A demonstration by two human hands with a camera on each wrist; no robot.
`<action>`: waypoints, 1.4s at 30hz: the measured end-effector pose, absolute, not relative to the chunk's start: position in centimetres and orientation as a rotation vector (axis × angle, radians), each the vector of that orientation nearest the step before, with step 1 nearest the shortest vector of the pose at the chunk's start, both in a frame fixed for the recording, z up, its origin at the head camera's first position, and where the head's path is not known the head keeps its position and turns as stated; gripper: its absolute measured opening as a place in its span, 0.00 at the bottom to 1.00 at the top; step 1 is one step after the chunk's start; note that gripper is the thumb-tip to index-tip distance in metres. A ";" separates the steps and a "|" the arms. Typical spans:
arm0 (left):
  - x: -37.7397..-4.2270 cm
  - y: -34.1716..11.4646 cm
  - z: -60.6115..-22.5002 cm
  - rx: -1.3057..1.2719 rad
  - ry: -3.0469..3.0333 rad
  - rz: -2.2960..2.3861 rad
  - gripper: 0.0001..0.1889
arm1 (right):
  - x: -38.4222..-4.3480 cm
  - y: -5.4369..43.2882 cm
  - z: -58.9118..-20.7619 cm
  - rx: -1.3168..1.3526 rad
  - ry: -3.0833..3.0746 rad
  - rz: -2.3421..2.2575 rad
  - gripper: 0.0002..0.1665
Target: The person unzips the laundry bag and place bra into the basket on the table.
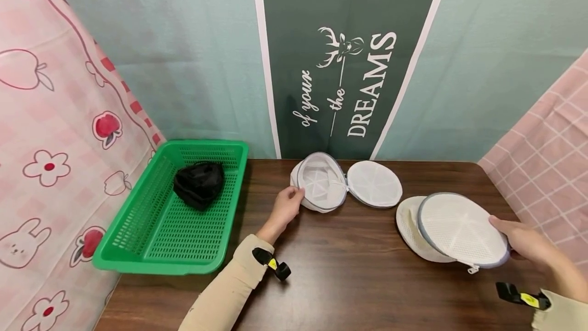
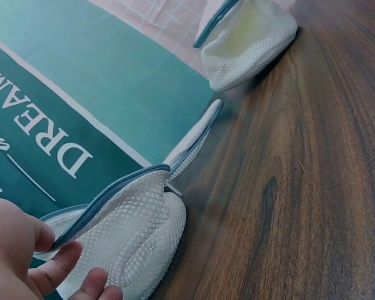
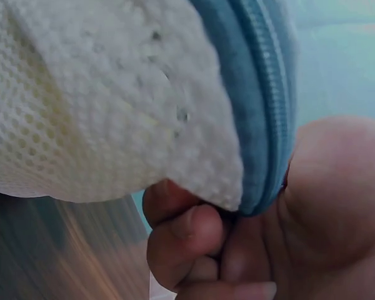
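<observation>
My left hand (image 1: 287, 205) pinches the grey-zippered rim of a round white mesh laundry bag (image 1: 317, 185) on the table. Its round lid (image 1: 374, 184) is unzipped and lies folded out to the right. In the left wrist view, thumb and forefinger meet at the zipper edge of that bag (image 2: 128, 231). On the right, my right hand (image 1: 525, 239) grips the edge of a second mesh laundry bag (image 1: 461, 226), tilted, its lid on top and a zipper pull (image 1: 473, 269) at the front. Something yellowish shows through its mesh (image 3: 50, 106) in the right wrist view.
A green plastic basket (image 1: 229, 218) with slotted walls stands at the left of the brown wooden table (image 1: 358, 290). Bunched black cloth (image 1: 199, 185) lies in it. A green curtain (image 1: 216, 65) hangs behind the table, with pink patterned cloths (image 1: 59, 132) at the sides.
</observation>
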State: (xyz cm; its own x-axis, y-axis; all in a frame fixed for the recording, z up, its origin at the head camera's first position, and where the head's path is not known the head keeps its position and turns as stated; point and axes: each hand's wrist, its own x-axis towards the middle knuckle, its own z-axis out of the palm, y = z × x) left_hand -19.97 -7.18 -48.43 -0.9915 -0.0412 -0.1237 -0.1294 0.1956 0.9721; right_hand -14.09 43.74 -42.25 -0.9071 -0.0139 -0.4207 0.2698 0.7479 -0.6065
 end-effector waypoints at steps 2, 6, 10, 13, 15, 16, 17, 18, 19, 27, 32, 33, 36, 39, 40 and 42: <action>-20.0 -7.1 -48.4 -0.171 2.376 1.939 0.14 | -14.0 43.3 -42.2 0.169 2.521 -0.984 0.41; -19.9 -7.0 -48.5 -0.165 2.382 1.940 0.14 | -13.7 42.1 -42.2 0.126 2.500 -1.029 0.38; -19.9 -6.9 -48.6 -0.163 2.377 1.946 0.15 | -13.4 41.0 -42.2 0.071 2.497 -1.017 0.39; -19.9 -6.9 -48.5 -0.168 2.372 1.949 0.16 | -13.3 40.3 -42.3 0.020 2.512 -0.989 0.40; -19.9 -6.8 -48.5 -0.166 2.375 1.953 0.17 | -13.3 39.7 -42.5 -0.013 2.530 -0.984 0.39; -19.9 -6.8 -48.5 -0.166 2.377 1.953 0.17 | -13.3 39.4 -42.5 -0.029 2.537 -0.984 0.39; -19.9 -6.8 -48.5 -0.165 2.380 1.954 0.17 | -13.3 39.0 -42.6 -0.034 2.527 -0.997 0.38; -19.9 -6.8 -48.5 -0.165 2.381 1.957 0.16 | -13.3 38.7 -42.7 -0.044 2.513 -1.013 0.38; -19.9 -6.8 -48.5 -0.166 2.381 1.959 0.16 | -13.3 38.3 -42.7 -0.056 2.505 -1.028 0.38; -19.9 -6.9 -48.8 -0.165 2.385 1.953 0.17 | -13.4 35.7 -43.0 -0.093 2.476 -1.037 0.40; -19.9 -7.0 -49.0 -0.178 2.387 1.957 0.17 | -13.3 34.2 -43.4 -0.122 2.499 -1.088 0.37; -19.9 -7.0 -49.0 -0.178 2.384 1.959 0.17 | -13.2 34.0 -43.4 -0.125 2.477 -1.121 0.37; -19.9 -7.0 -49.0 -0.170 2.380 1.963 0.17 | -13.1 33.4 -43.6 -0.166 2.375 -1.235 0.36; -20.1 -6.9 -49.1 -0.163 2.384 1.962 0.17 | -13.2 32.7 -43.7 -0.201 2.255 -1.335 0.34; -20.1 -6.9 -49.1 -0.162 2.386 1.962 0.17 | -13.2 32.5 -43.7 -0.219 2.237 -1.348 0.34; -20.3 -6.8 -49.2 -0.162 2.383 1.962 0.17 | -13.3 32.0 -43.9 -0.247 2.210 -1.364 0.33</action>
State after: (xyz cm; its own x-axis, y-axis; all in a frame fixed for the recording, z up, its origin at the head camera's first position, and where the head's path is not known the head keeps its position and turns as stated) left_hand -20.26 -6.82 -49.18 -0.9933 -0.0488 -0.1051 -0.1125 0.1894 0.9754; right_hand -13.34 32.00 -43.85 -0.8446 -0.4149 -0.3383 0.1165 0.4743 -0.8726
